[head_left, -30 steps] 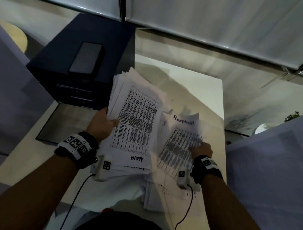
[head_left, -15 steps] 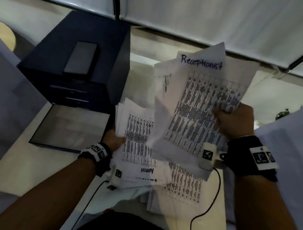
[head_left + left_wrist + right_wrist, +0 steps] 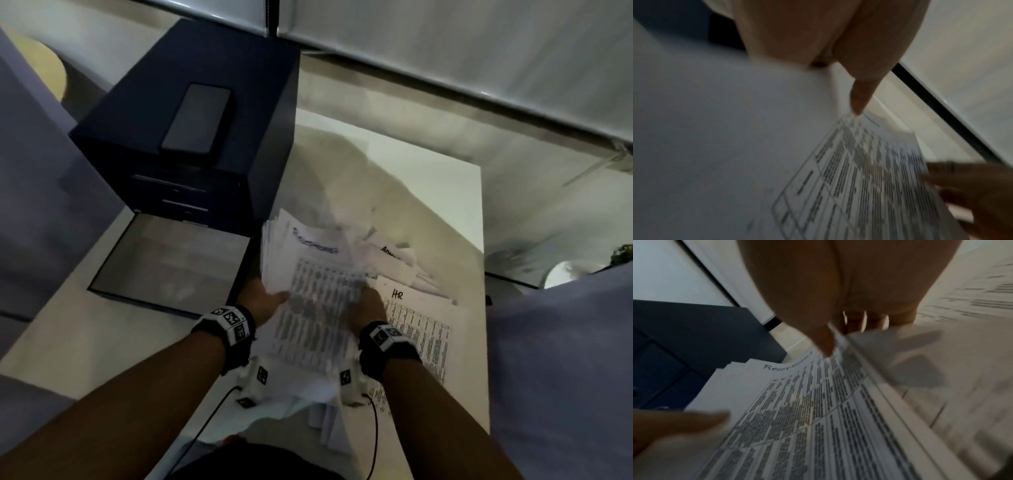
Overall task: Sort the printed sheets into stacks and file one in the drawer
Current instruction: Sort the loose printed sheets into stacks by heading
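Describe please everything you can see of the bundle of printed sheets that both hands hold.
The bundle of printed sheets is a thick sheaf of white paper, its edges fanned unevenly. The top page carries a dense printed table and a blurred handwritten heading that begins "Rece". It is held low over the white table, above other loose sheets. The left hand grips its left edge with the thumb on top; the right hand pinches its right edge.

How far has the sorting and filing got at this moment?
Done: an HR stack lies on the table. In hand: left hand and right hand hold the Receptionist bundle. Left: the open drawer shows no sheets filed yet.
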Available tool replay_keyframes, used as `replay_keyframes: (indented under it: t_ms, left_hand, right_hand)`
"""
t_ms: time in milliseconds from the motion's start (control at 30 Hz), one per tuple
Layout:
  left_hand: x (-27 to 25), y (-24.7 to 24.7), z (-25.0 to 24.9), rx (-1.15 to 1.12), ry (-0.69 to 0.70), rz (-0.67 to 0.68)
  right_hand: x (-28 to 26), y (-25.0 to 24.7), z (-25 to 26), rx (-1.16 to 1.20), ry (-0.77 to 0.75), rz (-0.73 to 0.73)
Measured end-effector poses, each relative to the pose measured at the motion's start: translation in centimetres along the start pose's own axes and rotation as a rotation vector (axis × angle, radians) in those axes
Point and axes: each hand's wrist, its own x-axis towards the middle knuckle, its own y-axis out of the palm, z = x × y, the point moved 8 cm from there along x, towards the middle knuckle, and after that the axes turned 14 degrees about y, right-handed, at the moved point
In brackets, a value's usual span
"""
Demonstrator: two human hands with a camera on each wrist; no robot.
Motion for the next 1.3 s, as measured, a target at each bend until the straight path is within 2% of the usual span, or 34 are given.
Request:
replay_keyframes:
  t_ms: [67,133,200,300,367,433,533,667,867,1067,1233,1300]
  left_hand:
    - [0.1,-0.1,-0.1,0.146,0.028,-0.021]
    - [0.0,-0.4,-0.9,0.152,0.062,-0.044]
    - [0.1,-1.0,-2.0,0.122,0.139,-0.056]
    - [-0.3,-2.3,-4.5,0.077,0.262,-0.055]
    - [-0.6,-3.4,-6.0,0.054,0.319,-0.038]
    - [-0.6,-4.6,-7.0,0.046,0.349,-0.057]
    - [-0.1,-6.3,-7.8,0.057,0.347,-0.119]
    - [0.3,-7.1,-8.3,0.031,0.349,-0.134]
    - [0.3,-7.8,-7.6,-0.051,0.325,-0.117]
    - [0.2,-6.9,-6.1,-0.291,0.187,-0.036]
    - [0.4,-3.2,-2.6,-0.154,0.137,0.001]
    - [0.5,-1.9,-0.7,-0.053,0.125,0.013]
  right_hand:
    - [-0.2,0.2,0.9,-0.072,-0.027,0.014]
    - [-0.3,-1.5,-0.3,-0.060,0.028,-0.057]
    - [-0.3,-3.7,-3.7,0.015,0.161,-0.147]
    - [-0.6,-5.7,-11.4,0.095,0.476,-0.205]
    - [-1.5,-6.3,-15.4,0.129,0.644,-0.207]
    - [-1.7,-5.9,-17.5,0.132,0.704,-0.161]
    - [-1.2,-4.9,-17.9,0.122,0.655,-0.135]
    - [-1.1,-4.6,-16.9,0.293,0.532,-0.184]
    - [-2.1,-6.1,-15.8,0.225,0.450,-0.191]
    - [-4.7,-15.1,-10.6,0.222,0.208,-0.387]
    - [-9.9,-24.9,-4.3,0.307,0.013,-0.615]
    - [-10.9,-26.7,-2.7,0.380,-0.068,-0.628]
